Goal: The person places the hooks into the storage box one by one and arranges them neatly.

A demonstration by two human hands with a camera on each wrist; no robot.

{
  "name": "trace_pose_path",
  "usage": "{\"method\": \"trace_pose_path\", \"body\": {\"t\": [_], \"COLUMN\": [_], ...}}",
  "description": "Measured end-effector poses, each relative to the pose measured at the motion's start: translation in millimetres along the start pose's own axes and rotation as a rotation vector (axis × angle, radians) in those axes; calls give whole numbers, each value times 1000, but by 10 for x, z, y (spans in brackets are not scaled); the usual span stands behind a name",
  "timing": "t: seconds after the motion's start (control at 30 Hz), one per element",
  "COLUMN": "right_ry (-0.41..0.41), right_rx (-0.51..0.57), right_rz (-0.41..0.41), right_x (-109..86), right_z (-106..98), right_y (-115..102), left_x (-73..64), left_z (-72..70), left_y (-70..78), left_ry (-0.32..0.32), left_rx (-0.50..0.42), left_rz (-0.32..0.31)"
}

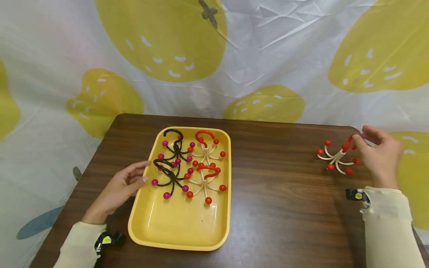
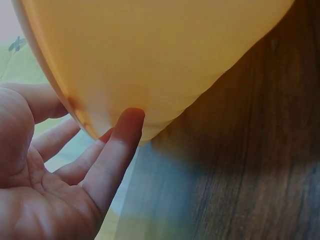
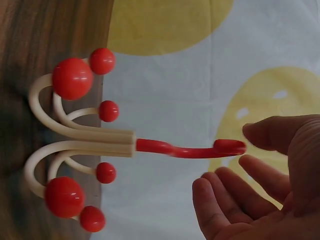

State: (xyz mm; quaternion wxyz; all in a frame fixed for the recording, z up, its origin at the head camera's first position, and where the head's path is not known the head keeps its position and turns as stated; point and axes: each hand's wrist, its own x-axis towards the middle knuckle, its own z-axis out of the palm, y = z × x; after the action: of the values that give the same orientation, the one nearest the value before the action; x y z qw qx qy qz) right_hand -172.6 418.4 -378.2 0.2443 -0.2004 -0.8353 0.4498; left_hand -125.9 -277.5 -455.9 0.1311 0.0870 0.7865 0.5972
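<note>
My left hand point(image 1: 117, 190) is at the left side of a yellow tray point(image 1: 181, 230), its thumb over the rim and its fingers along the outside wall. In the left wrist view, one fingertip point(image 2: 131, 120) lies against that wall. On the table's far right stands an octopus-like hook point(image 3: 100, 142) with cream curved legs, red balls on their ends and a red top hook point(image 3: 190, 151). My right hand point(image 1: 382, 154) is beside that top, thumb and fingers spread around its tip with visible gaps.
Inside the tray are two black hooks point(image 1: 172, 176) with magenta balls and two cream-and-red ones point(image 1: 205, 180), grouped toward its far end. A brown wooden table point(image 1: 285, 216) lies beneath. Behind it hangs a white cloth point(image 1: 261, 44) printed with yellow fruit.
</note>
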Motion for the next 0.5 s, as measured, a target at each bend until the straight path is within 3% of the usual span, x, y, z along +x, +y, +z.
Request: {"method": "trace_pose_path", "body": {"t": [0.17, 0.5], "right_ry": [-36, -62], "right_rx": [15, -65], "right_rz": [17, -30], "right_x": [-2, -27], "right_z": [4, -1], "right_y": [57, 133], "left_x": [0, 5], "left_z": [-2, 1], "left_y": [1, 2], "left_ry": [0, 11], "left_rx": [1, 16], "left_rz": [-3, -9]}}
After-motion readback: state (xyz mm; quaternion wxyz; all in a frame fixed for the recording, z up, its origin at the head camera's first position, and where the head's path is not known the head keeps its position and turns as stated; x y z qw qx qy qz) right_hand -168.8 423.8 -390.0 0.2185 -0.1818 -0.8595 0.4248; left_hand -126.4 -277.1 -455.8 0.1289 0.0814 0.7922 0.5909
